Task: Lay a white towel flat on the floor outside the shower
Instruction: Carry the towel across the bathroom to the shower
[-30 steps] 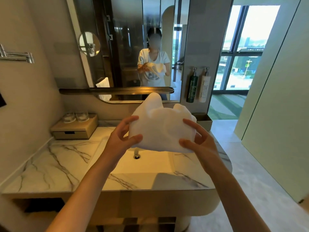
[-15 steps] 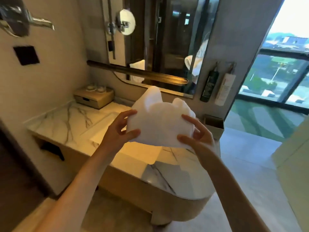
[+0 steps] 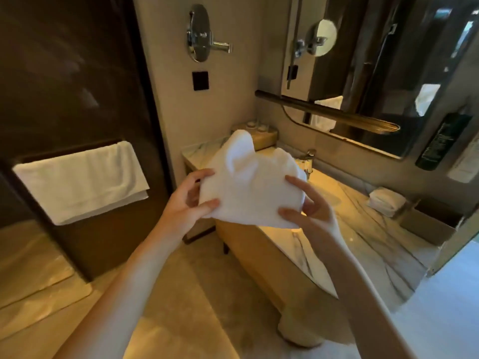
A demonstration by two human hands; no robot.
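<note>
I hold a bunched white towel in front of me at chest height, above the left end of the vanity. My left hand grips its left edge with thumb under and fingers on top. My right hand grips its right edge the same way. The dark glass shower door stands at the left. Beige floor stretches below my arms, in front of that door.
A second white towel hangs on the bar of the dark door. The marble vanity with a sink and tap runs along the right. A wooden tray and small folded cloths sit on it. A wall mirror is above.
My view has swung left from the mirror and window toward the dark door and its hanging towel. Both hands keep the same hold on the bunched towel.
</note>
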